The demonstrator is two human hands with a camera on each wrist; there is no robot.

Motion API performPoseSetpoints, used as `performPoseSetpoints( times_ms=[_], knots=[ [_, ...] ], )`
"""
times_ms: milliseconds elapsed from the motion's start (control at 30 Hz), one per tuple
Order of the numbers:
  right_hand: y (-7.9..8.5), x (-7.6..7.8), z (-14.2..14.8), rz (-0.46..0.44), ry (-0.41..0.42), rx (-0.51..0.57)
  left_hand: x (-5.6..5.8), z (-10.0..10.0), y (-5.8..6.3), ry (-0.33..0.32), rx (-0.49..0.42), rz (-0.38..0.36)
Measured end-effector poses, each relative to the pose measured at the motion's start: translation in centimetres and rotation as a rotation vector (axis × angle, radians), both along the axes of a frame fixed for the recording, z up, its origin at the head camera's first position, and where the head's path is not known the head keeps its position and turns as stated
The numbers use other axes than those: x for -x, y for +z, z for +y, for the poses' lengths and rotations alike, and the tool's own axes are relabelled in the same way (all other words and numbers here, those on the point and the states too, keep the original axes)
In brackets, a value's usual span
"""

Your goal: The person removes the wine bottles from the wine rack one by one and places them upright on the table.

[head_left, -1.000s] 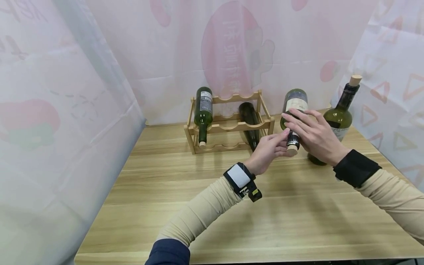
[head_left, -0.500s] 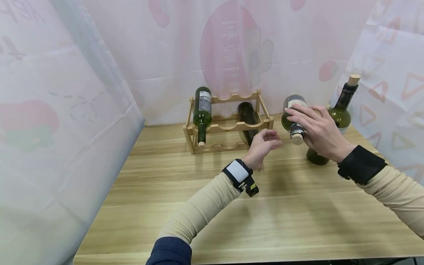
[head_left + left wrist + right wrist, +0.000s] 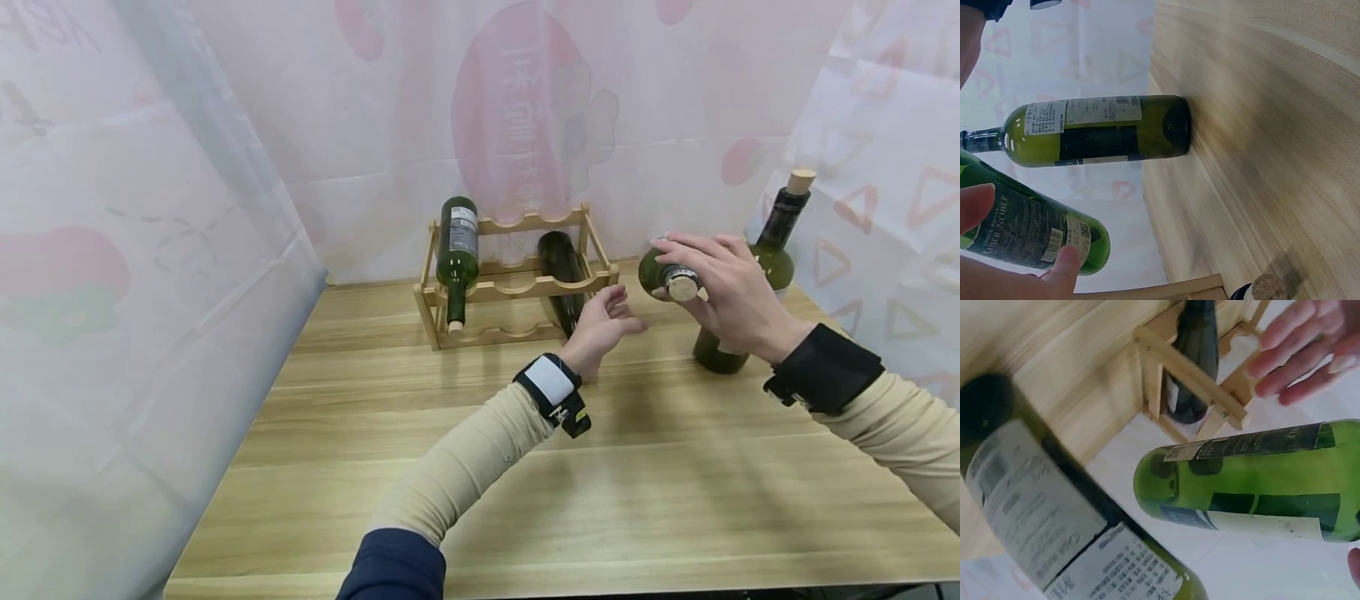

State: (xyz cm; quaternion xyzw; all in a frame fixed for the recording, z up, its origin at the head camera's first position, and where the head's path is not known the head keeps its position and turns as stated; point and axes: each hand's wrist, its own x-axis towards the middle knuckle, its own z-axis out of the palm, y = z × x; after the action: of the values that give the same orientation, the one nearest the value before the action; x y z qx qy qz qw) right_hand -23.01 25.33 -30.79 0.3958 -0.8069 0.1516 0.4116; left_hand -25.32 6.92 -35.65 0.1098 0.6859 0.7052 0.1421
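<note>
My right hand grips a green wine bottle around its neck and shoulder. The bottle is off the table, its corked end facing me; in the right wrist view its labelled body lies nearly level across the picture. Left of it, my left hand is apart from the bottle, fingers loosely bent, in front of the right end of a wooden wine rack. One green bottle lies on the rack's upper tier at left. A dark bottle rests on the lower tier at right.
A corked olive-green wine bottle stands upright on the wooden table, right behind my right hand in the head view. White printed curtains hang behind the table and at both sides.
My left hand has let go of the held bottle's neck and moved left. The right hand has tilted the bottle, its corked end rising and turning toward me.
</note>
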Motion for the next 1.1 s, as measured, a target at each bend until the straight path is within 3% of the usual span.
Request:
performPoseSetpoints(
  times_ms=[367, 533, 700, 933, 1100],
  knots=[
    [0.9, 0.0, -0.5, -0.068, 0.014, 0.148, 0.5, 0.8, -0.5, 0.007, 0.061, 0.024],
    [1.3, -0.1, -0.5, -0.086, 0.027, 0.142, 0.5, 1.1, -0.5, 0.018, 0.090, 0.033],
    [1.9, -0.3, -0.5, -0.113, 0.037, 0.133, 0.5, 1.1, -0.7, 0.011, 0.103, 0.063],
    [2.1, -0.2, -0.7, -0.136, 0.088, 0.207, 0.5, 1.0, -1.1, 0.031, 0.171, 0.114],
    [2.5, -0.2, -0.8, -0.161, 0.077, 0.258, 0.6, 1.0, -1.2, 0.046, 0.238, 0.162]
  ],
)
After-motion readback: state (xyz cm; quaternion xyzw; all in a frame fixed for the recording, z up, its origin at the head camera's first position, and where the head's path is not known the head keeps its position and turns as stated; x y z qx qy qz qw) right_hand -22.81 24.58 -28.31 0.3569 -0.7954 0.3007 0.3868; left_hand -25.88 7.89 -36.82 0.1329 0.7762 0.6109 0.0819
